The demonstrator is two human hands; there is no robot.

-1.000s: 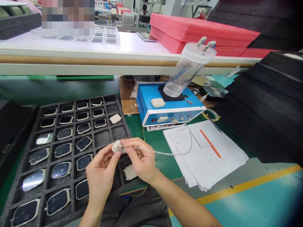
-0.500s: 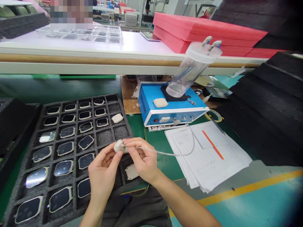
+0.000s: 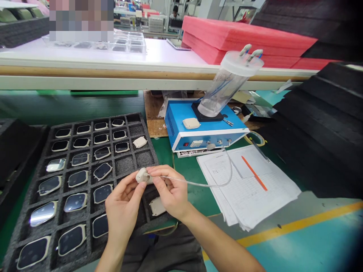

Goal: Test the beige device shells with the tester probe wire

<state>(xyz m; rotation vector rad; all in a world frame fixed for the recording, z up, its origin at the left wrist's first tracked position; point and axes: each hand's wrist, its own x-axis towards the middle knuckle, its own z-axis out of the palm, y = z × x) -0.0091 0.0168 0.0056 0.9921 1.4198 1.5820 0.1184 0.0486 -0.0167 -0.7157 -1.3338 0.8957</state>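
Between thumb and fingers, my left hand [image 3: 124,200] grips a beige watch case [image 3: 141,175] above the foam tray. My right hand [image 3: 170,190] pinches the end of a clear thin tube [image 3: 198,184] against the side of that case. The tip's exact contact is hidden by my fingers. From there the tube curves to the front of a blue box-shaped machine [image 3: 176,120]. Under my hands lies a black foam tray [image 3: 124,165] with several watches [image 3: 78,178], dark screens up. A pale case [image 3: 140,142] and another [image 3: 157,206] sit face down in its right column.
A further beige case [image 3: 191,123] and a clear cylinder [image 3: 218,88] stand on the machine. To the right are papers [image 3: 235,204] with an orange pen [image 3: 254,173], tape [image 3: 255,138] and black foam stacks [image 3: 320,132]. A white shelf [image 3: 159,56] crosses behind, bearing red foam [image 3: 235,36].
The view has shifted very slightly. Both hands keep the same hold on the watch case and tube, with no clear movement between them.
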